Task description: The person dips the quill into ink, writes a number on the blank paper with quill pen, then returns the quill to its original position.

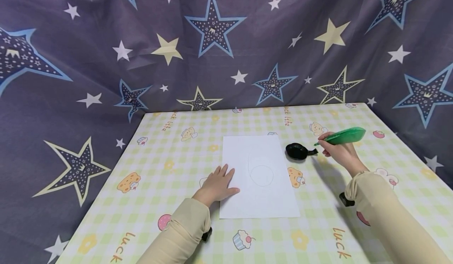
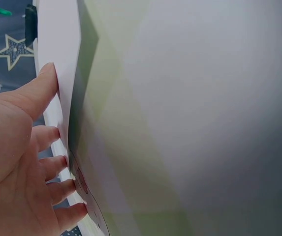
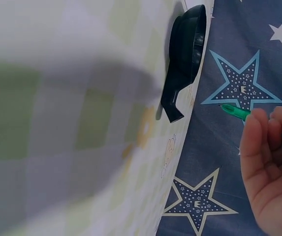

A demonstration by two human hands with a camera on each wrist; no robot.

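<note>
A sheet of white paper (image 1: pixel 258 205) lies on the table and bears a thin drawn line with a loop like a "6". On its left edge rests my left hand (image 1: pixel 217 183), fingers spread; the left wrist view shows the thumb and fingertips against the sheet. My right hand (image 1: pixel 339 154) pinches a green feather pen (image 1: pixel 345 136) between thumb and fingers, off the table. Its tip (image 3: pixel 224 106) points left, just above the short handle of a small black pan-shaped dish (image 1: pixel 297 151). That dish sits to the right of the paper, apart from the hand.
A green-checked cloth (image 1: pixel 191 157) printed with bears, cupcakes and flowers covers the table (image 1: pixel 141 213). Behind and to both sides hangs a dark curtain (image 1: pixel 148 16) with stars. Dark wrist-worn devices (image 1: pixel 347 200) show under both sleeves.
</note>
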